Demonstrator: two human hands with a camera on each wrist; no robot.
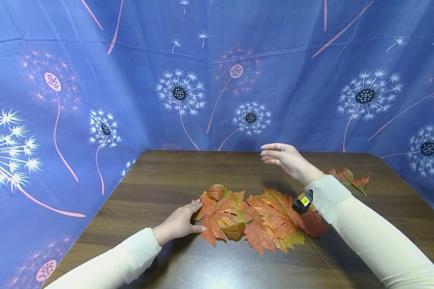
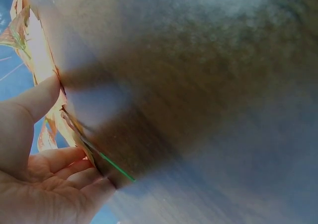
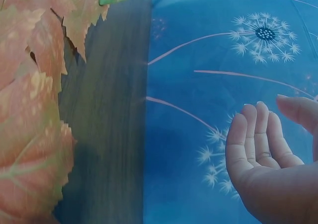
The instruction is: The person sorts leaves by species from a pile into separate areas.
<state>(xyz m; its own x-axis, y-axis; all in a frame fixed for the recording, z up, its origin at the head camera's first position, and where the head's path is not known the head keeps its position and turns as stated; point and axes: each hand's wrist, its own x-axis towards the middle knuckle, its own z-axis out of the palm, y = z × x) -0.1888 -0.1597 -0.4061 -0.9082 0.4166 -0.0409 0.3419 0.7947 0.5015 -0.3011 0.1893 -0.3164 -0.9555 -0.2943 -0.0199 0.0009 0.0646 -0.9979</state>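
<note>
Orange and yellow artificial maple leaves (image 1: 276,216) lie overlapping in a row on the brown wooden table. At the left end of the row, my left hand (image 1: 181,222) touches a large leaf (image 1: 217,212), thumb and fingers spread along its edge. In the left wrist view, a green stem (image 2: 118,167) sticks out beside the fingertips of that hand. Small red-green leaves (image 1: 217,192) rest on the larger ones. My right hand (image 1: 283,159) is raised above and behind the row, its fingers slightly bent and holding nothing. Its forearm hides part of the row's right end.
Several small reddish leaves (image 1: 344,176) lie apart at the back right of the table (image 1: 188,168). A thin stem (image 1: 320,255) points from the row toward the front. A blue cloth (image 1: 296,72) with dandelion prints hangs behind the table and at its sides.
</note>
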